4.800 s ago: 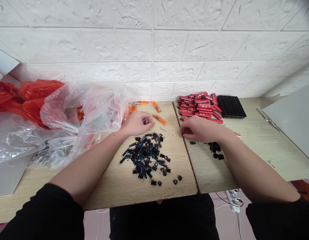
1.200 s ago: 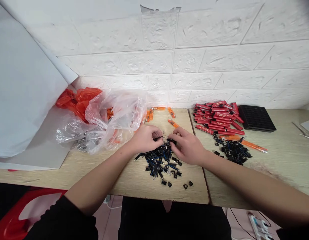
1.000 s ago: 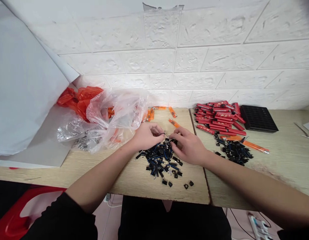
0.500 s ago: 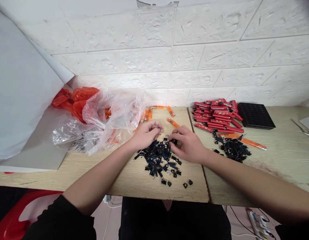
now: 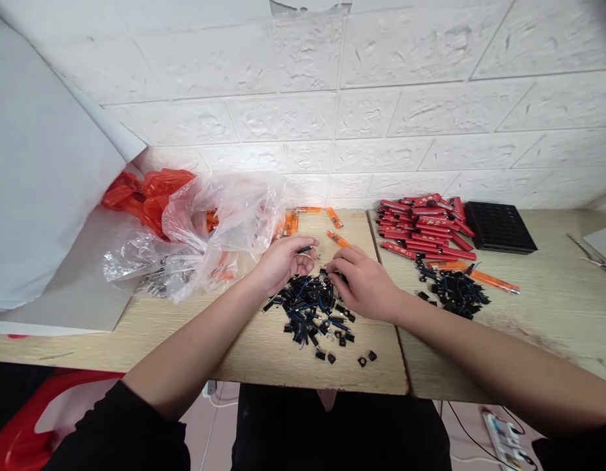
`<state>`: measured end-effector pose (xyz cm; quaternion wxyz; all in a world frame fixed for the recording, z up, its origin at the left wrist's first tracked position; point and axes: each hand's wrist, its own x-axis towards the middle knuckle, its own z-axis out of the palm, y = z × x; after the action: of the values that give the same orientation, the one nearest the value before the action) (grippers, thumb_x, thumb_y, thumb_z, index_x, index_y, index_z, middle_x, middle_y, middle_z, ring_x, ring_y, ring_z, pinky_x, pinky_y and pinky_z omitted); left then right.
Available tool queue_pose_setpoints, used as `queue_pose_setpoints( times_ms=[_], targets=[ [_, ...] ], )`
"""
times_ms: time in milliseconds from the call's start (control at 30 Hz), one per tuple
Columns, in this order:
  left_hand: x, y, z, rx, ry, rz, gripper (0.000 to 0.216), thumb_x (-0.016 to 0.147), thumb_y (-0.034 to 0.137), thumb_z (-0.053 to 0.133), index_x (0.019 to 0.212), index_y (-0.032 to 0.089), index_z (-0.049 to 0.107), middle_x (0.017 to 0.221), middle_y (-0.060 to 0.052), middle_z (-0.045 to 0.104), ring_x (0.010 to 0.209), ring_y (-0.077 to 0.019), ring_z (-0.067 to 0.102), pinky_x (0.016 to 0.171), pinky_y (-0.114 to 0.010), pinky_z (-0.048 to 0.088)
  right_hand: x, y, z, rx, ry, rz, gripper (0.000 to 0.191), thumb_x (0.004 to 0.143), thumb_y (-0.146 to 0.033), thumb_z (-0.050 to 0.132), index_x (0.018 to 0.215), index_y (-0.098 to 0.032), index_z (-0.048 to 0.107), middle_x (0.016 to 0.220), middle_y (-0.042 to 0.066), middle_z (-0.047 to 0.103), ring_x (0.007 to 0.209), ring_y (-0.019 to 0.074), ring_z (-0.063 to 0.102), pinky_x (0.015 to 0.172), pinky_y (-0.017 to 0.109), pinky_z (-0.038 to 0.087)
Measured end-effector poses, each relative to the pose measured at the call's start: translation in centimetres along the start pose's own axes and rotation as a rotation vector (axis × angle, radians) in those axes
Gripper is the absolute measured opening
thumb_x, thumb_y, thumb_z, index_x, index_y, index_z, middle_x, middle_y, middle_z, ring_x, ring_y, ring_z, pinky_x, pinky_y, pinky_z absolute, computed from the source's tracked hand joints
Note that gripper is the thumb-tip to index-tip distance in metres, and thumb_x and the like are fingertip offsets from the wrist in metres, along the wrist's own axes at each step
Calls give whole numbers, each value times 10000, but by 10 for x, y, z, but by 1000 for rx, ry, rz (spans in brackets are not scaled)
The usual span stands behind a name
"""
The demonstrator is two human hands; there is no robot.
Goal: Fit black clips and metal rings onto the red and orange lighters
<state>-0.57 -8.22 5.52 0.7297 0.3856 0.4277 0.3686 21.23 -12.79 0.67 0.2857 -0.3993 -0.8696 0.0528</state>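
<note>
My left hand [image 5: 286,265] is above the far left side of a heap of small black parts [image 5: 307,307] with blue wires. Its palm is turned partly up, and the curled fingers hold a small black part with a thin wire [image 5: 305,249]. Just right of it, my right hand [image 5: 360,281] reaches over the heap's far edge, thumb and fingers pinched together. Whatever is in that pinch is too small and hidden to name. Several loose black pieces [image 5: 362,361] lie near the front edge of the table.
Clear plastic bags [image 5: 224,216] with orange items and a red bag [image 5: 158,190] stand left. Orange lighters [image 5: 338,238] lie behind my hands. To the right are stacked red lighter-like cases [image 5: 420,226], a black gridded tray [image 5: 501,226] and a second black heap [image 5: 459,293].
My left hand has rolled palm-up and its fingers have loosened, showing the black part in it. My right hand has shifted slightly left, still pinched over the heap.
</note>
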Motion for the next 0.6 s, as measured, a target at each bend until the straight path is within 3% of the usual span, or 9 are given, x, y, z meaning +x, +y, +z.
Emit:
queue_pose_setpoints(
  times_ms=[167, 300, 367, 500, 600],
  targets=[
    [-1, -4, 1, 49, -115, -52, 316, 871, 388, 761, 1022, 111, 742, 878, -70, 702, 615, -122, 623, 564, -268, 472, 4, -7, -7, 74, 157, -88, 179, 1053, -184, 579, 1177, -228, 701, 1163, 131, 700, 1064, 282, 649, 921, 479, 606],
    [-2, -9, 7, 92, -184, -51, 271, 883, 396, 760, 921, 129, 729, 762, -45, 660, 580, -121, 584, 528, -270, 413, 5, -5, -4, 111, 118, -119, 226, 1052, -167, 564, 1203, -251, 710, 1268, 127, 705, 1146, 279, 674, 999, 508, 614],
    [-2, -9, 8, 116, -143, 2, 231, 840, 351, 790, 883, 137, 716, 707, -24, 627, 575, -121, 574, 523, -265, 393, 4, -2, -2, 122, 109, -112, 238, 1063, -170, 546, 1226, -244, 702, 1247, 127, 705, 1155, 270, 678, 999, 487, 616],
    [1, -6, 2, 186, -34, 48, 214, 808, 343, 771, 868, 148, 708, 819, -50, 684, 577, -109, 544, 523, -272, 355, 2, 4, -5, 121, 123, -65, 181, 1053, -192, 557, 1165, -226, 695, 1115, 122, 708, 1064, 262, 674, 948, 448, 602],
    [5, -7, -5, 389, 57, 147, 233, 832, 356, 747, 743, 178, 626, 675, 10, 570, 540, -96, 433, 536, -275, 302, -1, 6, -11, 140, 128, -26, 122, 995, -175, 579, 1047, -226, 677, 1002, 104, 707, 966, 258, 662, 899, 424, 575]
  ],
)
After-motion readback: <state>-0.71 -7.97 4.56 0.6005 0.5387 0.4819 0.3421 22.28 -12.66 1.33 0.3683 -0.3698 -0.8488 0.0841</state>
